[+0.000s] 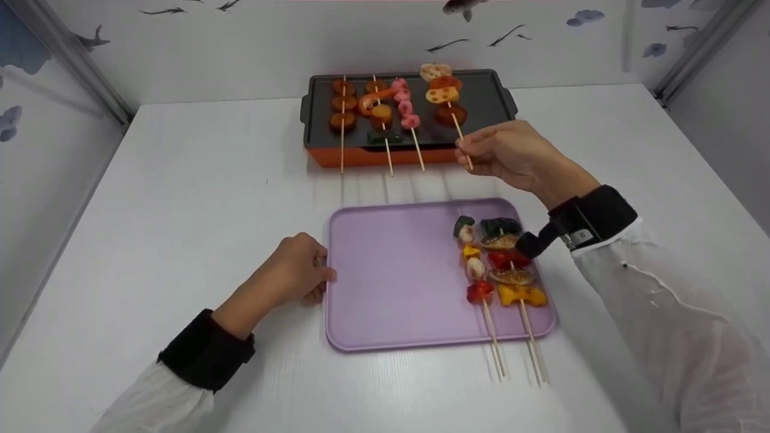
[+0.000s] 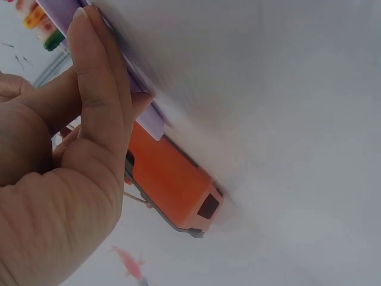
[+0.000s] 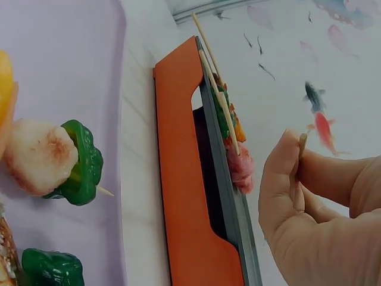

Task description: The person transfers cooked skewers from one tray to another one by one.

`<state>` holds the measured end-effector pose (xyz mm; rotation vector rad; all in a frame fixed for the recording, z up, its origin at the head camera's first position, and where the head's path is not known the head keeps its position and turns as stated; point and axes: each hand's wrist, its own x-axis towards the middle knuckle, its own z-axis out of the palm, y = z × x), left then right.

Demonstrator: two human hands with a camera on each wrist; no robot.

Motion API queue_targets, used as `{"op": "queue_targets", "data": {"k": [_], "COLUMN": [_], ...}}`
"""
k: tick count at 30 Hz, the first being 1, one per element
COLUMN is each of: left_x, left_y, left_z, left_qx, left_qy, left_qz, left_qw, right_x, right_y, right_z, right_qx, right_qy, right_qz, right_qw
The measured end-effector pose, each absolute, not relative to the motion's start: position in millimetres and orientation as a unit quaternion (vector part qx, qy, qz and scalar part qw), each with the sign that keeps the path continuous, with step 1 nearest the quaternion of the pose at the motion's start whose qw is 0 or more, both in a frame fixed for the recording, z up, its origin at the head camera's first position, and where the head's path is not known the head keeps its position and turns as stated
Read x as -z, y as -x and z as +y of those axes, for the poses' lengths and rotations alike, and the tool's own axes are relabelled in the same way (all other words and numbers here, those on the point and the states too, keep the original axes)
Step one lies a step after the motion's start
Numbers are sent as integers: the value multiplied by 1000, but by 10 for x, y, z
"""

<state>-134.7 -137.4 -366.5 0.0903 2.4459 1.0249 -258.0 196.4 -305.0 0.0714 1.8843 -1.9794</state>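
My right hand (image 1: 508, 153) pinches the bare wooden stick of a skewer (image 1: 444, 95) between thumb and fingers. Pale, orange, yellow and brown slices are threaded on that skewer, which tilts over the right part of a tabletop grill (image 1: 385, 158) with a dark top and orange sides. In the right wrist view, the stick's end (image 3: 303, 143) shows between the fingertips. At the left edge of a purple tray (image 1: 397, 276), my left hand (image 1: 293, 267) grips the rim, its thumb on the edge. The left wrist view shows its fingers (image 2: 98, 89) against the tray's side.
On the grill lie a skewer of brown rounds (image 1: 343, 103), a mixed skewer with a shrimp (image 1: 381, 111) and a pink one (image 1: 405, 105). Two vegetable skewers (image 1: 475, 269) (image 1: 511, 277) rest on the tray's right side, sticks overhanging its front. A patterned wall (image 1: 240, 60) stands behind.
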Motion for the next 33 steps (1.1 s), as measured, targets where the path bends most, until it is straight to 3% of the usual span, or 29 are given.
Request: {"op": "queue_targets", "data": {"k": [12, 24, 33], "left_x": [3675, 3657, 3665], "left_y": [1346, 1349, 1356], "left_z": [-1357, -1375, -1384], "left_qx": [-369, -368, -365], "left_qy": [-33, -32, -39], "left_qz": [897, 898, 899], "left_qw": [242, 239, 239], "right_x": [2975, 3084, 3320], "right_y": [1861, 1043, 729], "right_z": [2128, 2080, 1976], "right_qx": [646, 610, 638], "right_qy": [46, 72, 72], "right_qz": [724, 710, 656], "right_qw": [238, 345, 398]}}
